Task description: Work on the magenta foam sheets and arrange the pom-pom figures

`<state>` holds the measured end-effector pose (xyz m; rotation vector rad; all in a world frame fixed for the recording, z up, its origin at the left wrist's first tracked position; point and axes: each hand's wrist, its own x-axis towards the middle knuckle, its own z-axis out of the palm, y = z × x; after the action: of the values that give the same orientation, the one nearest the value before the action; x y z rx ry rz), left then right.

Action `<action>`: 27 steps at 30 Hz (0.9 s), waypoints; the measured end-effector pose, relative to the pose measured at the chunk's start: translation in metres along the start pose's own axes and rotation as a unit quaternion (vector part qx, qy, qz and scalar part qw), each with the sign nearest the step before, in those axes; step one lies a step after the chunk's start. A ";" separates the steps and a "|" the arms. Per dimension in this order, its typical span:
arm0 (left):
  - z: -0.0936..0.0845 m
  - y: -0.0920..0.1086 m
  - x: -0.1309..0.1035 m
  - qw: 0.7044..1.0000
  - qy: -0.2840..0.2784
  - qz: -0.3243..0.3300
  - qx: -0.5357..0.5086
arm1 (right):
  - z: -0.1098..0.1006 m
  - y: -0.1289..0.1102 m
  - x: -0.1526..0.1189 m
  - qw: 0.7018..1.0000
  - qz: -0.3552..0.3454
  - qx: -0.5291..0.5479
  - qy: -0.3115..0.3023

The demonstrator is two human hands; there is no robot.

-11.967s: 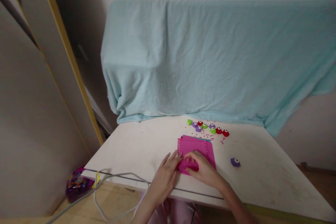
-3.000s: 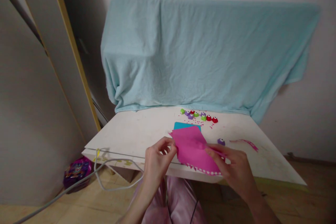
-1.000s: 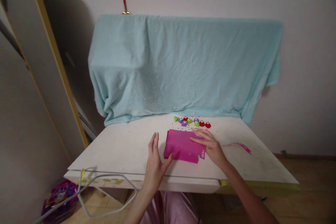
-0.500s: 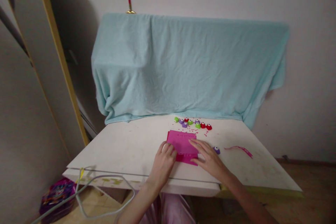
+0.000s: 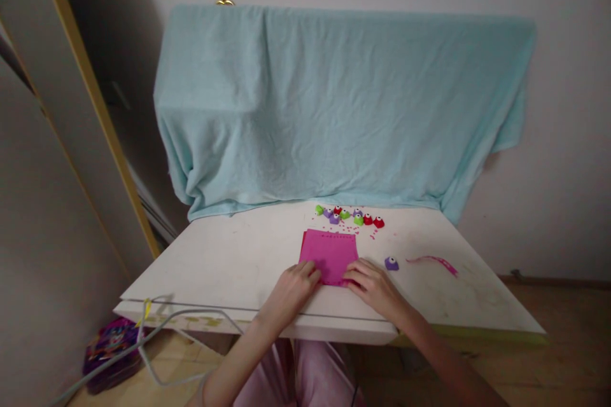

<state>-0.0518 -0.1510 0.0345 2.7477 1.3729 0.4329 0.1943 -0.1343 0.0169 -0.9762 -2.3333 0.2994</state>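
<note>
A pink sheet of paper [image 5: 330, 255] lies on the white tabletop, with small punched marks along its far and near edges. A strip of red paper [image 5: 304, 238] shows at its far left side. My left hand [image 5: 301, 280] has its fingers curled together on the sheet's near left corner. At the near right corner, my right hand [image 5: 371, 281] pinches the paper's edge. Beyond the sheet stands a group of small craft punches, among them a green punch [image 5: 358, 220] and a red punch [image 5: 379, 222]. A single purple punch [image 5: 391, 263] sits right of my right hand.
Pink paper bits [image 5: 351, 229] are scattered between sheet and punches. A cut pink strip [image 5: 436, 261] lies at the right. A light blue cloth [image 5: 344, 108] hangs behind the table [image 5: 214, 261]. A grey cable [image 5: 191, 313] loops at the front left, above a purple package [image 5: 114, 356].
The upper pink sheet has come down toward me and now covers the lower pink part. My right hand's fingers have closed at its near right corner. The view has shifted slightly.
</note>
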 end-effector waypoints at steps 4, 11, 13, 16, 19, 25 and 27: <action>-0.002 -0.009 0.006 0.998 0.001 -0.019 -0.057 | 0.003 0.001 0.002 0.996 0.049 0.074 0.011; 0.002 -0.024 0.020 0.988 -0.013 -0.033 -0.153 | -0.002 0.006 0.013 0.980 0.131 0.146 -0.019; 0.002 -0.026 0.023 0.981 -0.018 -0.029 -0.191 | -0.005 0.005 0.015 0.975 0.139 0.168 -0.033; 0.002 -0.029 0.024 0.972 -0.024 -0.024 -0.234 | -0.008 0.005 0.017 0.971 0.144 0.183 -0.050; 0.004 -0.031 0.023 0.966 -0.034 -0.015 -0.255 | -0.008 0.006 0.018 0.970 0.148 0.182 -0.062; 0.012 -0.033 0.027 0.969 -0.044 -0.018 -0.241 | -0.005 0.010 0.023 0.970 0.173 0.148 -0.084; 0.011 -0.032 0.028 0.972 -0.049 -0.019 -0.229 | -0.004 0.011 0.026 0.970 0.180 0.135 -0.095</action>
<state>-0.0575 -0.1083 0.0253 2.3304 1.1293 0.5268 0.1882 -0.1082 0.0264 -1.2726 -2.1905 0.8646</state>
